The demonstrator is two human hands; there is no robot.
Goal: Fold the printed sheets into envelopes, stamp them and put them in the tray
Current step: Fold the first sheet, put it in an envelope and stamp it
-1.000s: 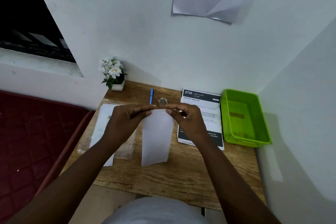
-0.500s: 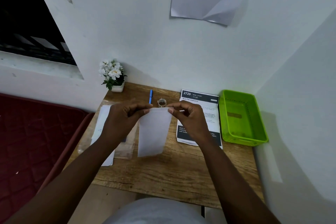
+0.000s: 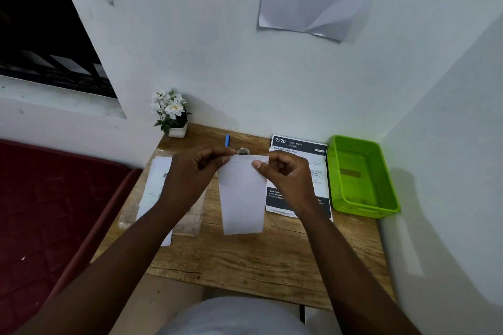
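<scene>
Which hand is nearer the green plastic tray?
Right. The right hand pinches the white folded sheet over the printed page, beside the green plastic tray; the left hand holds the sheet's far side.

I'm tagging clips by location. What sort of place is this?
Probably a small study desk in a room at home: a wooden desk pushed into a wall corner, a potted flower, a pen, and a green tray.

Green perforated tray (image 3: 362, 205), blue pen (image 3: 227, 140), plain white envelope (image 3: 242, 196) (wood-grain desk (image 3: 245, 258)).

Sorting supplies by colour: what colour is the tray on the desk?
Bright green; the tray shows in the head view, at the desk's right edge.
</scene>
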